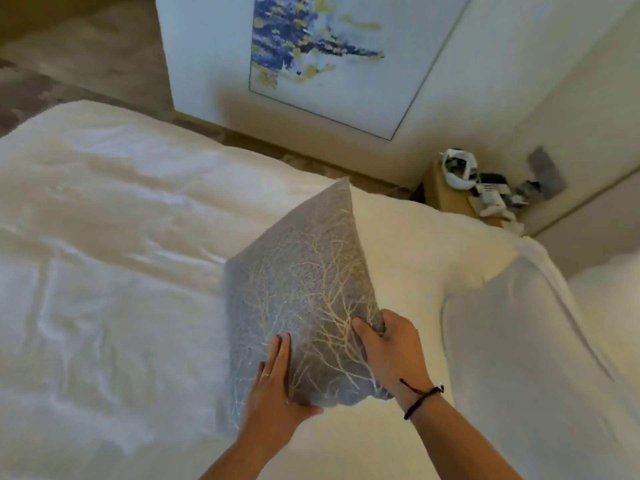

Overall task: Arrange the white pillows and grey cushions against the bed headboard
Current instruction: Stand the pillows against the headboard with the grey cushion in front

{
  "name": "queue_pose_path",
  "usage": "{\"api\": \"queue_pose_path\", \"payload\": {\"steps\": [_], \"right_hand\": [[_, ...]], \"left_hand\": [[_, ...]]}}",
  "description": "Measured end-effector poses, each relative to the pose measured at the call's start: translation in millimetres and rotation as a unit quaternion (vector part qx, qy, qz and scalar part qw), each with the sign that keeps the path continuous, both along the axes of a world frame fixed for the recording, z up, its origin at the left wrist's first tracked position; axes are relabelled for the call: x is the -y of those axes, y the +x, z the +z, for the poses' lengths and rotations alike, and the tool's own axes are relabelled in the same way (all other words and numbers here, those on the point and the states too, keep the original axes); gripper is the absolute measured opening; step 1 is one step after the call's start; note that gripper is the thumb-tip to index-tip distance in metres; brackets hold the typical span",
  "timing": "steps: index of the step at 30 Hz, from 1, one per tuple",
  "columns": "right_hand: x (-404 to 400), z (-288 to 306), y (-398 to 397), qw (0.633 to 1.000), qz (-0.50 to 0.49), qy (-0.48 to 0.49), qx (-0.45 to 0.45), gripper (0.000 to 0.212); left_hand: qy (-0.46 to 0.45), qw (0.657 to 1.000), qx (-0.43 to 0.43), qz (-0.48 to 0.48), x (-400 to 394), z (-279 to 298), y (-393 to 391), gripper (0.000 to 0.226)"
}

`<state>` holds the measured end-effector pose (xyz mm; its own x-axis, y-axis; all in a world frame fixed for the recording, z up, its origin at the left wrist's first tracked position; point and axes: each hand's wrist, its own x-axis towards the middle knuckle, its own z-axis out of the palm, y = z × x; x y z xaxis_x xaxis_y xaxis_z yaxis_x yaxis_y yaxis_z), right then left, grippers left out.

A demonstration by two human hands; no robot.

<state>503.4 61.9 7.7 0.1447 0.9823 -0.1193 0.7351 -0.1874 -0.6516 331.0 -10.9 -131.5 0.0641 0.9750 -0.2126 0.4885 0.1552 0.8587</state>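
Note:
A grey cushion [304, 282] with a pale branch pattern stands on its edge on the white bed, leaning against a white pillow [412, 254] behind it. My left hand [277, 386] lies flat on the cushion's front near its lower corner, fingers straight. My right hand [388, 348] grips the cushion's right edge, thumb on the front and fingers curled behind. A second white pillow [519, 334] stands upright to the right. The headboard is not clearly visible.
The white duvet [104, 271] covers the bed to the left. A wooden bedside table [446, 192] with a white bag and small items stands in the far corner. A framed blue and yellow picture [311, 57] hangs on the wall.

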Motion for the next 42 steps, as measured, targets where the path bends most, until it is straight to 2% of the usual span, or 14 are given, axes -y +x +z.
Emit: {"api": "queue_pose_path", "payload": {"steps": [2,4,8,11,16,21,26,31,35,39,42], "right_hand": [[16.2,16.9,61.4,0.998,-0.047,0.028,0.01,0.044],[36.7,30.4,124.0,0.995,-0.084,0.052,0.034,0.047],[88.0,38.4,256.2,0.982,-0.168,0.058,0.063,0.048],[127.2,27.7,343.5,0.969,-0.228,0.041,0.089,0.046],[174.9,-14.6,420.9,0.954,-0.28,-0.026,0.105,0.045],[178.2,-33.7,434.9,0.96,-0.249,-0.029,0.122,0.047],[178.1,-40.0,428.5,0.959,-0.248,-0.033,0.134,0.043],[190.0,-34.6,424.3,0.958,-0.238,-0.037,0.158,0.048],[231.2,-23.5,426.9,0.965,-0.198,-0.025,0.173,0.045],[277.5,-12.0,440.4,0.951,-0.167,-0.031,0.26,0.046],[298.2,-8.9,455.1,0.928,-0.137,-0.097,0.331,0.05]], "left_hand": [[-0.017,0.997,0.058,-0.043,2.4,12.6,58.7,0.126],[-0.028,0.992,0.082,-0.093,8.0,23.9,117.3,0.116],[-0.039,0.97,0.028,-0.237,17.1,47.6,235.7,0.091],[-0.077,0.952,0.041,-0.294,24.4,63.7,316.1,0.078],[-0.145,0.93,0.015,-0.337,42.4,72.5,399.9,0.08],[-0.16,0.94,0.001,-0.3,54.4,78.3,405.6,0.083],[-0.113,0.955,-0.037,-0.273,56.8,88.4,389.8,0.077],[-0.083,0.961,-0.008,-0.264,61.9,97.9,384.5,0.072],[-0.054,0.967,-0.002,-0.25,73.2,93.7,387.5,0.064],[-0.054,0.968,0.015,-0.244,98.4,88.9,395.8,0.06],[-0.033,0.967,0.026,-0.252,116.8,90.8,400.1,0.062]]}}
